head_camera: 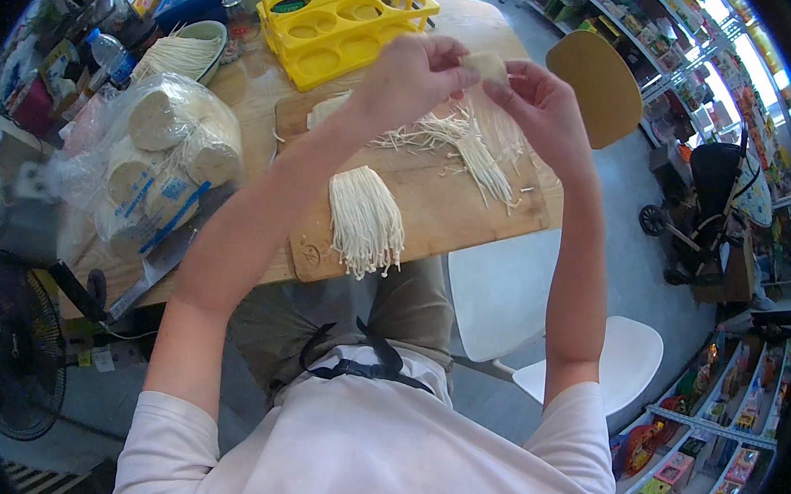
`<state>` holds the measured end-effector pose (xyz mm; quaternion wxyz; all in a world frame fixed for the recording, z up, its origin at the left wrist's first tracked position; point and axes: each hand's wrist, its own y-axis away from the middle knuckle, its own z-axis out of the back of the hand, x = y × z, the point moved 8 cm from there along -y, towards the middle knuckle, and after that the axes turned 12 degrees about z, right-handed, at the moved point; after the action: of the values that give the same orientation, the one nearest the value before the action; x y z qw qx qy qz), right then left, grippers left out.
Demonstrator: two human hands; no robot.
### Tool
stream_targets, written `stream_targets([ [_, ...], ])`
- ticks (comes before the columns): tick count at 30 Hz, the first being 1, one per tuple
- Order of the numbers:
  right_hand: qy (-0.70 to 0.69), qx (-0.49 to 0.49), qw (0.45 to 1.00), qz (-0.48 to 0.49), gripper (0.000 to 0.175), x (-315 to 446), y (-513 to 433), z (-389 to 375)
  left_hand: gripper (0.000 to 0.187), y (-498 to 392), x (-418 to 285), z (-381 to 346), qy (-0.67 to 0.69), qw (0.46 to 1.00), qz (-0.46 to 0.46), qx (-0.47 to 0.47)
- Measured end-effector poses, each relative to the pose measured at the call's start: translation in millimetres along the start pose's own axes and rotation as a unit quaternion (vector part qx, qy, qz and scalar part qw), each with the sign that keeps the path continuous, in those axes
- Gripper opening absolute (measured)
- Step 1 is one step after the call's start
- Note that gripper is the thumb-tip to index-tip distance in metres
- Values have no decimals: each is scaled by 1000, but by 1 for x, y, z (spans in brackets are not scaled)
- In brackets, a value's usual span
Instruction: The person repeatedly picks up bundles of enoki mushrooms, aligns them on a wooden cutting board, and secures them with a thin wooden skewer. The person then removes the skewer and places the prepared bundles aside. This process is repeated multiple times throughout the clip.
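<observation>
Above the far side of a wooden cutting board [434,211], my left hand [414,76] and my right hand [545,108] pinch a small pale, folded or rolled piece [485,66] between them. Its material is hard to tell. Loose enoki mushroom strands [474,151] lie scattered on the board below my hands. A fanned bunch of enoki mushrooms [366,220] rests at the board's near edge, caps towards me. Partly behind my left forearm, a pale flat sheet or stack [326,110] shows on the board.
Left of the board sit a clear plastic bag of pale round bundles [171,150], a broad-bladed knife [145,285] and a green bowl [209,37] of enoki. A yellow plastic caddy [344,31] stands behind. White chairs [501,284] are at the right, a fan [9,347] at the lower left.
</observation>
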<state>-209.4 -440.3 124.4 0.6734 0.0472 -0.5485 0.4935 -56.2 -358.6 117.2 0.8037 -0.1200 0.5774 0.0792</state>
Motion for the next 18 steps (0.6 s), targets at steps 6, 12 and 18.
stream_targets([
  [6, -62, 42, 996, 49, 31, 43, -14, -33, 31, 37, -32, 40, -36, 999, -18, -13],
  [12, -97, 104, 990, 5, 30, 55, -2, -101, 27, 90, -1, 81, -14, 996, 90, -12],
  [18, -74, 145, 985, -54, 30, 45, 9, -151, 27, 120, 44, 99, 23, 984, 177, -2],
])
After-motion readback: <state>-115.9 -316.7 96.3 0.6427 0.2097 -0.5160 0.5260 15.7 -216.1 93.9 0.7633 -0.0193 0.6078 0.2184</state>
